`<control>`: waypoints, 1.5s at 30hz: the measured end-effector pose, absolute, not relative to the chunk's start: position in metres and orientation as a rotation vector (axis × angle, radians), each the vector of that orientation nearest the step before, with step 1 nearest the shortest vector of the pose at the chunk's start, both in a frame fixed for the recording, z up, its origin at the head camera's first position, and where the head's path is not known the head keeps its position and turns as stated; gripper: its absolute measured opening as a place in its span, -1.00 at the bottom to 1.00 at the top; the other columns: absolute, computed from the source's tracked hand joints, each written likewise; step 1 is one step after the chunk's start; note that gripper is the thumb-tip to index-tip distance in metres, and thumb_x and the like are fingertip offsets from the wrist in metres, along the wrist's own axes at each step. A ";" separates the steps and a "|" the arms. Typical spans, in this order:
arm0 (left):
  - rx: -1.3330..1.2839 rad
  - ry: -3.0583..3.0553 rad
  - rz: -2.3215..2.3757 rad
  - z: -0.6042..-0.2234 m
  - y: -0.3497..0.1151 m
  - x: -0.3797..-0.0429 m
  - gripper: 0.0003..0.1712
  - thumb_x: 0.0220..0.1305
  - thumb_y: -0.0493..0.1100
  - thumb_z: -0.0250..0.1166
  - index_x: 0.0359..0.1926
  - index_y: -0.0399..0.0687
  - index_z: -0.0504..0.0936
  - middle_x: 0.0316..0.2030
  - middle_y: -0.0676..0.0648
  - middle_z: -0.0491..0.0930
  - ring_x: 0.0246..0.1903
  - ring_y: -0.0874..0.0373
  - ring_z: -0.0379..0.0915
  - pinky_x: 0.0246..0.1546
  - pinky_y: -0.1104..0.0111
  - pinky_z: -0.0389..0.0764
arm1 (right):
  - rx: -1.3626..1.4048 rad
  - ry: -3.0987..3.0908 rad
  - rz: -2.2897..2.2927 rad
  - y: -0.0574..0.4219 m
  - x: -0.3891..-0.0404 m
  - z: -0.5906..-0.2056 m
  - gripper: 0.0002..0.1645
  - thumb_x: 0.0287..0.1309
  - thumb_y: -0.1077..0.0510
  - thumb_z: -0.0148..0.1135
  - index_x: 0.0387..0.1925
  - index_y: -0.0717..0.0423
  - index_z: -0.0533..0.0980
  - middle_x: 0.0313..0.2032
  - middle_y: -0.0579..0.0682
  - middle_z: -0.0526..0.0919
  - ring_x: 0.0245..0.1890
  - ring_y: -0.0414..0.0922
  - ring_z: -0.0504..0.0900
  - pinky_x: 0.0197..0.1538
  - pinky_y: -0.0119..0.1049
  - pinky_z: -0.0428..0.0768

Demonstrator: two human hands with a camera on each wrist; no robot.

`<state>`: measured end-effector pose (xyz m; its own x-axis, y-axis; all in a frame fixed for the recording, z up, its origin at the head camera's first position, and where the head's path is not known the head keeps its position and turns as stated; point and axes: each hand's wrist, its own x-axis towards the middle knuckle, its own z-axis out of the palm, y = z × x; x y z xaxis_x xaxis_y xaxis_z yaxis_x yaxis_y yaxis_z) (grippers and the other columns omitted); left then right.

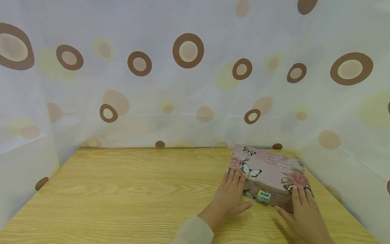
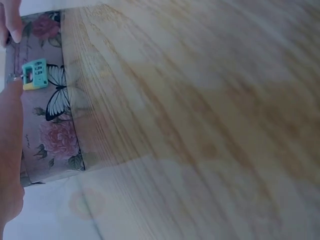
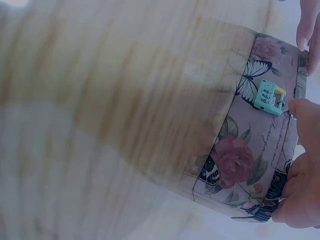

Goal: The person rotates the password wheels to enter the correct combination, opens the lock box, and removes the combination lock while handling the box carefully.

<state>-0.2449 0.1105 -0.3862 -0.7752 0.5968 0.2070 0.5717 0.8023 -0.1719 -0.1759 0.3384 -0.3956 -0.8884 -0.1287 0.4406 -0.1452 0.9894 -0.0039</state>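
Note:
A pink box (image 1: pixel 269 162) printed with roses and butterflies sits at the right of the table, lid down. From a metal catch on its front hangs a small mint-green combination padlock (image 1: pixel 263 196) with yellow at one side and number dials. My left hand (image 1: pixel 230 193) rests with straight fingers on the box's left front corner, thumb spread in front. At the right front corner my right hand (image 1: pixel 307 211) lays its fingers on the lid, thumb pointing toward the padlock. Both wrist views show the padlock (image 3: pixel 269 97) close to a thumb (image 2: pixel 12 92).
The wood-grain table (image 1: pixel 131 196) stretches out to the left of the box. A pale curtain (image 1: pixel 152 101) with brown ovals and dots stands behind the table and along both sides, close to the box's back and right.

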 end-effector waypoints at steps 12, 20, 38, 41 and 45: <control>-0.884 -2.754 0.215 -0.381 0.108 -0.243 -0.02 0.18 0.54 -0.34 0.44 0.05 -0.09 0.45 -0.03 -0.08 0.44 0.08 -0.17 0.44 0.28 0.04 | 0.164 -2.732 0.020 0.335 -0.176 -0.392 0.09 0.12 -0.31 0.10 0.13 0.69 0.15 0.13 0.64 0.21 0.16 0.44 0.17 0.18 0.28 0.22; -0.888 -2.760 0.185 -0.384 0.106 -0.243 -0.02 0.19 0.53 -0.34 0.45 0.05 -0.11 0.45 -0.03 -0.08 0.44 0.07 -0.19 0.45 0.27 0.04 | 0.176 -2.707 0.011 0.333 -0.177 -0.393 0.09 0.12 -0.30 0.11 0.12 0.69 0.15 0.12 0.64 0.22 0.15 0.45 0.17 0.17 0.28 0.23; -0.846 -2.773 0.229 -0.383 0.096 -0.239 -0.02 0.19 0.52 -0.29 0.45 0.07 -0.13 0.45 -0.03 -0.08 0.44 0.09 -0.17 0.44 0.29 0.05 | 0.185 -2.788 0.234 0.326 -0.178 -0.392 0.10 0.19 -0.25 0.07 0.19 0.72 0.00 0.19 0.69 0.04 0.23 0.52 -0.03 0.32 0.35 -0.11; -0.835 -2.763 0.251 -0.383 0.095 -0.238 -0.02 0.19 0.52 -0.29 0.45 0.06 -0.13 0.45 -0.04 -0.07 0.43 0.09 -0.16 0.44 0.29 0.05 | 0.185 -2.800 0.243 0.326 -0.178 -0.392 0.11 0.19 -0.25 0.07 0.20 0.72 -0.01 0.20 0.69 0.02 0.24 0.52 -0.05 0.33 0.35 -0.14; -0.818 -2.755 0.287 -0.385 0.092 -0.238 -0.02 0.20 0.52 -0.30 0.45 0.04 -0.13 0.44 -0.05 -0.07 0.43 0.09 -0.14 0.44 0.30 0.05 | 0.190 -2.804 0.254 0.323 -0.179 -0.391 0.11 0.18 -0.25 0.08 0.20 0.72 0.00 0.20 0.69 0.03 0.23 0.53 -0.04 0.31 0.36 -0.09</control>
